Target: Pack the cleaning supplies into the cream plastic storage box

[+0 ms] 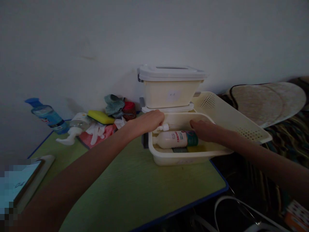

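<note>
A cream plastic bin [178, 158] stands on the table with a white bottle [169, 139] lying on its side in it; the bottle has red lettering and a green end. My left hand [156, 118] is closed over the bin's left side, just above a white pump top [164, 127]. Its fingertips are hidden, so what it grips does not show. My right hand [201, 128] reaches in over the bin's right side, fingers curled beside the bottle's green end. Whether it touches the bottle is unclear. Something dark and something yellow lie under the bottle.
A lidded box [172, 91] stands behind the bin, and a perforated basket [231, 112] sits to the right. Leftward are a blue bottle [49, 117], a clear pump bottle [80, 122], a yellow sponge [101, 117], cloths, and a tablet [26, 180]. The green table [135, 190] has a blue edge.
</note>
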A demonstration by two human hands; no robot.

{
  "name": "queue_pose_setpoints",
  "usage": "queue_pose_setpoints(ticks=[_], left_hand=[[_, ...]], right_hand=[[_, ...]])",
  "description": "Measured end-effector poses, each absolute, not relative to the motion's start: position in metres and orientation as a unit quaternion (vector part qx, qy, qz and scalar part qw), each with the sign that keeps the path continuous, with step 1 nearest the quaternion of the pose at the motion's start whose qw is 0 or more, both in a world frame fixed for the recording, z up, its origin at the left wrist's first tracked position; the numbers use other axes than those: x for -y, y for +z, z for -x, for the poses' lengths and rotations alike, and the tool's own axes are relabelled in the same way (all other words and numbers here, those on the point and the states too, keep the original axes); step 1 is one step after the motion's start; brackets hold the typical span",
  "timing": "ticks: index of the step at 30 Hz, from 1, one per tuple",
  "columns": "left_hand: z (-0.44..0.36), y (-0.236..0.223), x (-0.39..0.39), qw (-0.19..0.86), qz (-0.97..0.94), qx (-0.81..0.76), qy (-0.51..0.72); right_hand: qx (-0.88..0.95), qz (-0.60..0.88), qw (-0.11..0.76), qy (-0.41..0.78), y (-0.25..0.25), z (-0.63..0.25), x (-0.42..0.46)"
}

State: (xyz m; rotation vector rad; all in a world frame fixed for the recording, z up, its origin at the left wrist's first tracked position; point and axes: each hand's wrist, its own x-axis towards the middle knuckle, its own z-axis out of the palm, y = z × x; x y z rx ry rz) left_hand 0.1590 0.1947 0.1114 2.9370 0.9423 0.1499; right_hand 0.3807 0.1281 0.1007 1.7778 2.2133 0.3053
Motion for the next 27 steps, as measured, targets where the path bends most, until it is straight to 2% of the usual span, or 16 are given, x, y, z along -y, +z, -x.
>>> queue_pose_setpoints(ticks=[18,27], left_hand=[[-0.159,0.109,-0.193,0.019,-0.947,-0.316,0.054],[-0.158,0.115,-0.186,0.033,-0.946,-0.317,0.063]], right_hand=[[-0.763,-0.621,0.142,0.113,0.096,-0.378,-0.121],[-0.782,-0.595,0.165,0.085,0.129,-0.393,-0.128]])
